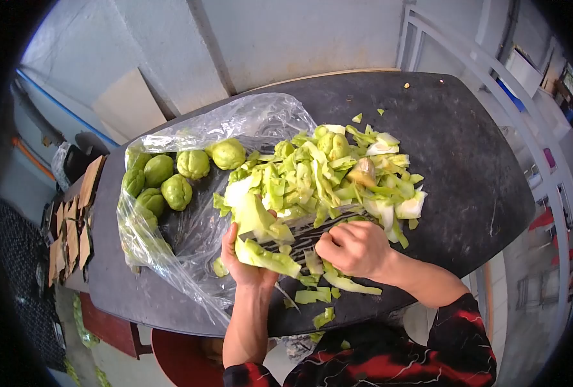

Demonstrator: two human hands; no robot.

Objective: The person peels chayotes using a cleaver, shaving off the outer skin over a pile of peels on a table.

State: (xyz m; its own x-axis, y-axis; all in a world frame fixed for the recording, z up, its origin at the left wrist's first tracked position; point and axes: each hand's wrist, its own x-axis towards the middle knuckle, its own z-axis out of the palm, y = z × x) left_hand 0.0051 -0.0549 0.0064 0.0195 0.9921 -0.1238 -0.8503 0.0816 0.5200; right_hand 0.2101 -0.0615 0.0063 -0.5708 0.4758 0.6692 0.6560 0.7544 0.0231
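Note:
Green peel pieces point(261, 257) lie against the palm of my left hand point(251, 264), whose fingers are wrapped round them near the front of the dark table. To the right, my right hand point(357, 248) is closed in a fist above the tabletop; whatever it holds, if anything, is hidden. Beyond both hands spreads a heap of light green peelings point(299, 177), with a brownish piece point(362, 173) on its right part. Several whole green chayotes point(193, 164) rest at the left in a clear plastic bag point(203, 258). Loose peel scraps point(313, 295) are scattered at the near edge.
The dark table point(464, 168) extends to the right of the heap, beside a grey metal railing point(518, 122). A pale wall stands behind. At the lower left are a red stool point(174, 358) and torn cardboard pieces point(72, 232).

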